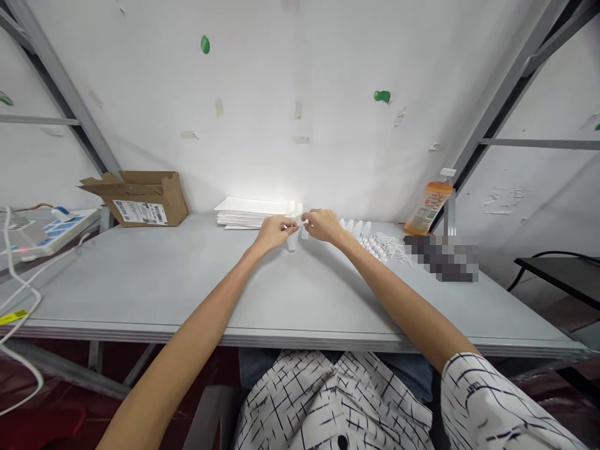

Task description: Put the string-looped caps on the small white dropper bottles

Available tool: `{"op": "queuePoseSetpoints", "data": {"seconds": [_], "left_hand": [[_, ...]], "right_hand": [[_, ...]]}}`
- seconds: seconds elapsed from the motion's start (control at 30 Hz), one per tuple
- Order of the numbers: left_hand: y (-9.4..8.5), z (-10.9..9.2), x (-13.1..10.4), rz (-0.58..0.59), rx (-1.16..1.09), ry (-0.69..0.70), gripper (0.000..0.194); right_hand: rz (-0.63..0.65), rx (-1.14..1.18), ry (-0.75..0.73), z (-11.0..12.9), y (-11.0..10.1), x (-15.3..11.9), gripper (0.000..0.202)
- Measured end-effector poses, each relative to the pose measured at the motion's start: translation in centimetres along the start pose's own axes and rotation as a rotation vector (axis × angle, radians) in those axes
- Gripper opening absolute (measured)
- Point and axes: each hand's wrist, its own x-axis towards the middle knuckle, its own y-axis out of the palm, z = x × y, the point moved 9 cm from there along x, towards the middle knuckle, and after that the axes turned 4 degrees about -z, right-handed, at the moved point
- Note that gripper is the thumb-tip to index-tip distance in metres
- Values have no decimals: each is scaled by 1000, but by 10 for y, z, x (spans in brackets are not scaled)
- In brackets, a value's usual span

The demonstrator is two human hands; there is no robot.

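Note:
Both my hands meet near the middle of the grey table (281,294), towards its back. My left hand (275,233) is closed in a pinch on a small white piece (292,242) that hangs below its fingertips. Close beside it, my right hand (323,225) has its fingers pressed together; what they hold is too small to make out. Behind my left hand lies a stack of white sheets (250,206). Several white pieces (360,229) with a tangle of white strings (391,247) lie to the right, partly hidden by my right forearm.
An open cardboard box (147,200) sits at the back left, beside a power strip (65,231) with white cables. An orange drink bottle (430,203) leans at the back right, near a pixelated dark item (443,257). A white wall rises behind the table.

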Motion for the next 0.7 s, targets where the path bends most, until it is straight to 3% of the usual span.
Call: {"op": "queuePoseSetpoints", "data": {"seconds": [0.23,0.43,0.53,0.7], "left_hand": [[1,-4,-2,-2,-35,-26,16],[14,-14,-9,36,-128,16,19],[20,-23,-12,59,-154,58,21],[24,-31,-16,78,-175,55,17]], "right_hand": [[-37,43,38,-7,-20,-7,31],[-146,419,38,-19,-47,-44,25],[-167,544,40,-21,-46,-59,24],[-167,528,43,-15,-41,-60,14]]}}
